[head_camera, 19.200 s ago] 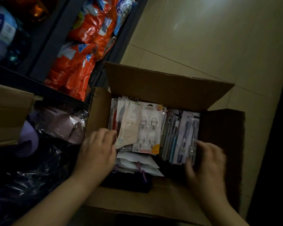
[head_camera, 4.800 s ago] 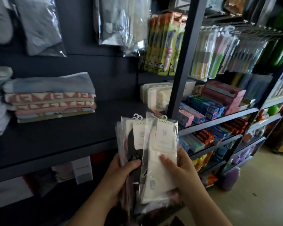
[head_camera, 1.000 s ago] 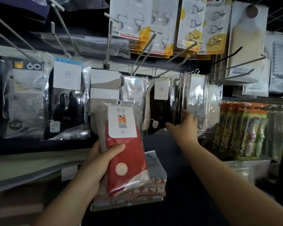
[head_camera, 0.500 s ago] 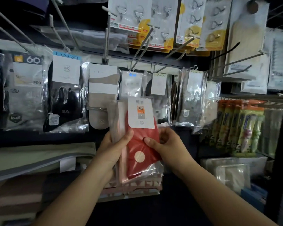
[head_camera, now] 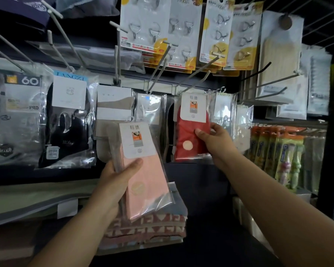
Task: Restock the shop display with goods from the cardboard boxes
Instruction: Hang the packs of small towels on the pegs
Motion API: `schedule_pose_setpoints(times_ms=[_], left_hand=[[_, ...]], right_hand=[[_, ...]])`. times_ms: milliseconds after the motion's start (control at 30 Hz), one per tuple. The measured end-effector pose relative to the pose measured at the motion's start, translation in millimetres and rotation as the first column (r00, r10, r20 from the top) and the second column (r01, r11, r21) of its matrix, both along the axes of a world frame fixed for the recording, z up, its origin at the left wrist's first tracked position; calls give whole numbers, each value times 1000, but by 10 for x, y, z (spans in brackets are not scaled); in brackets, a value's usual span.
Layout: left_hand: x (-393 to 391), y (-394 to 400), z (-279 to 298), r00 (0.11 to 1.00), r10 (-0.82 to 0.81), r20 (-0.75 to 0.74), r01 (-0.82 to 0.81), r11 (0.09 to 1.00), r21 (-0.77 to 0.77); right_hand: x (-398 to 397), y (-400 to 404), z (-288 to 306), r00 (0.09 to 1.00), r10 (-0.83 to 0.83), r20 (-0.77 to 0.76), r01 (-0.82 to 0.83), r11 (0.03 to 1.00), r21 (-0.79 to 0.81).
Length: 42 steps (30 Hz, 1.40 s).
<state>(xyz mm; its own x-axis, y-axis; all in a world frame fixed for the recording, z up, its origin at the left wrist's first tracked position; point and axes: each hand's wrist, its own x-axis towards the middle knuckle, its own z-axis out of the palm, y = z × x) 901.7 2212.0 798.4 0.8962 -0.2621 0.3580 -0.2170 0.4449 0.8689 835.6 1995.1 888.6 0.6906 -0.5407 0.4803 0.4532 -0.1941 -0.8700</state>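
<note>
My right hand (head_camera: 218,140) grips a clear pack of red socks (head_camera: 189,135) by its right edge, raised to a display peg (head_camera: 193,81) in the middle of the rack. The pack's top card sits at the peg's tip. My left hand (head_camera: 116,182) holds a pack of pink socks (head_camera: 143,174) upright, lower and to the left, thumb across its front. More thin packs seem stacked behind the pink one. No cardboard box is in view.
Black, grey and beige sock packs (head_camera: 66,120) hang at left. Cards of metal hooks (head_camera: 160,29) hang above, on long pegs jutting toward me. Toothbrush packs (head_camera: 281,155) hang at right. Folded patterned towels (head_camera: 148,228) lie on the dark shelf below my hands.
My right hand took the red sock pack off the stack in my left hand and lifted it up and right to the peg. The pink pack is now the front one.
</note>
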Motion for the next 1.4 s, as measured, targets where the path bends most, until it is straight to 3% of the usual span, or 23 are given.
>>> schedule_pose_setpoints(times_ms=[400, 467, 533, 567, 600, 667, 767, 1000, 1200, 1400], left_hand=[[15, 62, 0, 1000, 25, 10, -25, 999, 22], [-5, 41, 4, 1000, 11, 14, -11, 1000, 21], [-14, 16, -3, 1000, -1, 14, 0, 1000, 21], [-21, -1, -9, 1000, -4, 16, 4, 1000, 20], [-27, -21, -13, 1000, -6, 21, 6, 1000, 18], [-50, -65, -8, 999, -8, 37, 7, 1000, 14], [-101, -116, 8, 997, -31, 65, 31, 1000, -1], [-108, -86, 9, 995, -33, 95, 33, 999, -1], [-46, -23, 4, 997, 2, 80, -2, 1000, 1], [-71, 124, 55, 998, 43, 39, -43, 999, -19]], right_hand=[[143, -52, -110, 975, 198, -100, -201, 979, -23], [141, -33, -219, 988, -36, -150, 4, 977, -213], [113, 58, -373, 899, -434, -62, 353, 800, -485], [58, 165, -451, 862, -504, 51, 443, 703, -556], [4, 280, -529, 874, -467, 133, 448, 672, -590], [-83, 508, -652, 956, -290, 43, 254, 744, -618], [-105, 681, -776, 968, -115, -225, -16, 861, -509], [-205, 525, -752, 977, 57, -205, -96, 978, -186], [-255, 348, -603, 998, -40, -51, 40, 999, -9], [-196, 179, -71, 992, -125, -30, 124, 992, -40]])
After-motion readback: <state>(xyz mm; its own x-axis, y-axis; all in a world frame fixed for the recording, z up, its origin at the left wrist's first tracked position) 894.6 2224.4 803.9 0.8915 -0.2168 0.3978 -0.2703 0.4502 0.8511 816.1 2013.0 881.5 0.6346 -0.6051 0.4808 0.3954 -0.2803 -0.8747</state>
